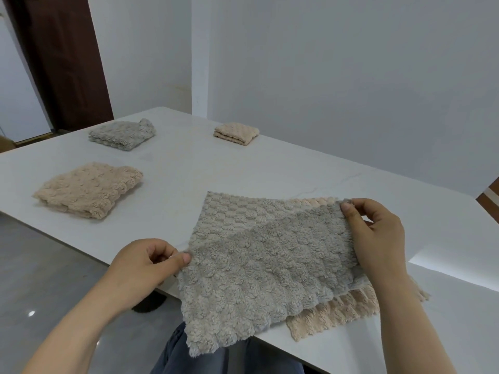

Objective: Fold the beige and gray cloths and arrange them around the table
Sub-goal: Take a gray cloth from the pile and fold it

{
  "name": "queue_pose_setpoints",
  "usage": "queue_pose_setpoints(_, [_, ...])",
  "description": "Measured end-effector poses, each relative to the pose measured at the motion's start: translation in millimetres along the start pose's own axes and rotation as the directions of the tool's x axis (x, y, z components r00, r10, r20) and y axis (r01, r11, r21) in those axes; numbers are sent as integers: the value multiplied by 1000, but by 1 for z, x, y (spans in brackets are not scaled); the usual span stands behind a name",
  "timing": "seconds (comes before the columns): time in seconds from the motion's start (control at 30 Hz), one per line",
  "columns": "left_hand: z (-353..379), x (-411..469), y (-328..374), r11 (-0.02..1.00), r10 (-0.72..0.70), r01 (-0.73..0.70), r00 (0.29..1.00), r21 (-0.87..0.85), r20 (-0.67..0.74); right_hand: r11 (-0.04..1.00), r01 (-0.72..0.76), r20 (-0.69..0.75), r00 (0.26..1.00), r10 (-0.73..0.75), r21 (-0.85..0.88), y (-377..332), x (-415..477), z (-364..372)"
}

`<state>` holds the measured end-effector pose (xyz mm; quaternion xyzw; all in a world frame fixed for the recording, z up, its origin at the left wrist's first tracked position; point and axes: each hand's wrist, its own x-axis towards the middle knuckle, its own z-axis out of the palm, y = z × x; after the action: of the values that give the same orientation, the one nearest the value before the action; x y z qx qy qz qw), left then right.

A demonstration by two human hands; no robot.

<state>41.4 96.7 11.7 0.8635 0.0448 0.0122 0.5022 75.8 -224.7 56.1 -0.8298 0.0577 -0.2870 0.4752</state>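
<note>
Two corners of the gray cloth are pinched, by my left hand and my right hand. A beige cloth lies underneath.

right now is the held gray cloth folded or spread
Mid-fold: left hand and right hand pinch the gray cloth, half turned over.

Soft even daylight, sharp focus, wide-angle edge warping.

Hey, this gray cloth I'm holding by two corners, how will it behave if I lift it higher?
Probably floppy: the gray cloth sags between the left hand and right hand and droops past the table edge. Likely light, since fingertip pinches alone hold it. Its fluffy pile may drag on the beige cloth underneath rather than slide.
</note>
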Motion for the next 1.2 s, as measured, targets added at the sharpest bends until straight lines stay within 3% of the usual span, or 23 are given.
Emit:
queue_pose_setpoints(0.23, [17, 3, -2, 941, -87, 58, 993, -332, -74, 1000, -31, -8, 999, 31, 0, 5, -3, 2])
queue_pose_setpoints(0.43, [28, 6, 5, 951, -44, -44, 961, -307, -272, 999, -37, 33, 999, 36, 7, 4, -9, 1])
queue_pose_setpoints(0.77, [26, 18, 12, 957, -64, -8, 969, -289, -238, 989, -79, 43, 995, 85, -127, 5, -18, 4])
queue_pose_setpoints(0.97, [28, 7, 32, 918, -14, -79, 973, -389, -229, 1000, 14, 1, 1000, -14, -21, -21, -23, 3])
queue_pose_setpoints(1.2, [29, -11, 70, 878, 117, -214, 963, -427, -242, 990, 131, 55, 989, -134, 54, -59, -40, 8])
